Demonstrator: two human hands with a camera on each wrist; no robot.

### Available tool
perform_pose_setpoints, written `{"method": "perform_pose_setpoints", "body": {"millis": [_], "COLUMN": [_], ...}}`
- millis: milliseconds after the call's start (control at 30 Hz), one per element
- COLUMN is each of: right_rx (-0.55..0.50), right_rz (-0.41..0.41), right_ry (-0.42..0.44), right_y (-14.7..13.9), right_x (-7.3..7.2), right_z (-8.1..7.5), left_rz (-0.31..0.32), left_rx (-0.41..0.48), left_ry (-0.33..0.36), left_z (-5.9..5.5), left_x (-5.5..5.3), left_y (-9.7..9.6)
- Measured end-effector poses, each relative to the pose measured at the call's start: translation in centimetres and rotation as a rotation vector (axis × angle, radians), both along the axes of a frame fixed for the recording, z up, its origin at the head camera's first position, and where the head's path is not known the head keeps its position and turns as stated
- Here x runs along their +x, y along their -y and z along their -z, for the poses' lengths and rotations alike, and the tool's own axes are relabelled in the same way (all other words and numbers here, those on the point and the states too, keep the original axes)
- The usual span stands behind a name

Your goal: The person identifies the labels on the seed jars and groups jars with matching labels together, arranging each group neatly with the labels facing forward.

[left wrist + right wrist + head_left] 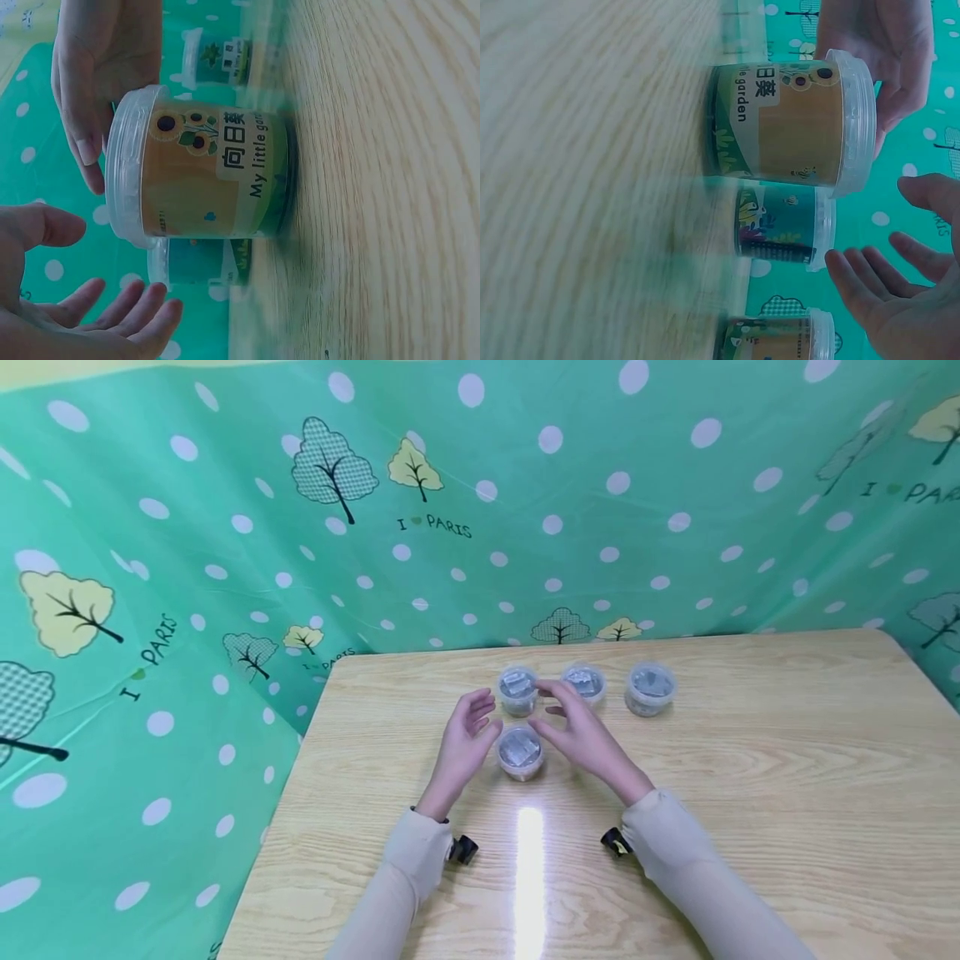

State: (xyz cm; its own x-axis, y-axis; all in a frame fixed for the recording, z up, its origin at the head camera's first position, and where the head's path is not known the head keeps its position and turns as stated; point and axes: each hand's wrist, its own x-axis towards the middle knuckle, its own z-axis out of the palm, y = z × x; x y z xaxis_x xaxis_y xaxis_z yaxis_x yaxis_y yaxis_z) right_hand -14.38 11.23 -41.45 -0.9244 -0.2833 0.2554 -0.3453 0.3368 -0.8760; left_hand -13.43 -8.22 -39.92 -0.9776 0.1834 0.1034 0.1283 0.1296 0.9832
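Using the front tub [521, 753] as landmark. Finding it upright on the worktop [765, 827], lid [131, 165] on, between both hands, sunflower label [196, 133] showing in both wrist views.

Seeing left hand [461, 745] just left of front tub, grip spread, thumb apart from loosely bent fingers. Seeing right hand [588, 739] just right of front tub, fingertips beyond its rear edge, grip also spread, pinching nothing. Not making out firm contact with front tub from either side.

Seeing back tub [516, 682] directly behind front tub, near; middle tub [590, 680] behind it and to its right; right tub [651, 687] farther to its right, well apart from it.

Judging the step in hand as two-handed positioning of front tub. For gripping, recommending coming in level from both sides, taking it below the lid rim rather than by the lid, matching pressure left and right. Assuming thin plastic, so advising a light squeeze. For releasing, advising opening both sides together, straight outward, to avoid dragging front tub askew. Flagging right fingers: overlapping back tub in the head view, so possibly risking nudging it. Suggesting leaving clearance behind front tub there.
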Motion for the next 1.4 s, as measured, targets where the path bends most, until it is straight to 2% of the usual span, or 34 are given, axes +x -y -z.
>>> {"method": "perform_pose_setpoints", "body": {"millis": [67, 200, 300, 467, 600, 700, 867, 967, 1100, 1133, 1300, 1400], "right_rx": [-0.003, -0.004, 0.009, 0.066, 0.131, 0.177, 0.223, 0.242, 0.26, 0.263, 0.254, 0.247], "right_rz": [0.01, 0.016, 0.028, 0.056, 0.075, 0.094, 0.102, 0.101, 0.101, 0.101, 0.102, 0.098], "right_ry": [-0.007, -0.019, -0.011, -0.006, -0.01, -0.001, 0.017, 0.039, 0.053, 0.053, 0.057, 0.056], "right_y": [0.0, 0.1, 0.2, 0.7, 1.2, 1.4, 1.4, 1.5, 1.5, 1.5, 1.5, 1.5], "right_x": [-0.2, -0.7, -1.0, -1.5, -1.8, -1.9, -2.1, -2.3, -2.5, -2.6, -2.8, -2.9], "right_z": [-0.1, -0.1, 0.1, 0.1, -0.1, -0.1, 0.0, 0.0, 0.2, 0.3, 0.7, 0.8], "left_rz": [0.005, 0.006, -0.004, -0.03, -0.017, 0.005, 0.026, 0.016, -0.006, -0.011, 0.009, 0.038], "left_rx": [0.001, 0.016, -0.009, -0.062, -0.081, -0.084, -0.092, -0.102, -0.118, -0.128, -0.141, -0.129], "left_ry": [-0.003, -0.013, -0.027, -0.061, -0.061, -0.035, 0.018, 0.032, 0.052, 0.056, 0.095, 0.103], "left_z": [0.3, 1.7, 2.6, 3.0, 3.1, 2.9, 1.5, 2.5, 4.7, 4.8, 4.8, 3.7], "left_x": [-0.4, -1.5, -2.4, -3.6, -4.2, -4.4, -3.9, -4.5, -5.7, -5.9, -6.0, -5.6], "left_y": [0.0, 0.2, 0.3, 0.4, 0.4, 0.3, -0.1, -0.1, -0.1, -0.2, -0.4, -0.6]}}
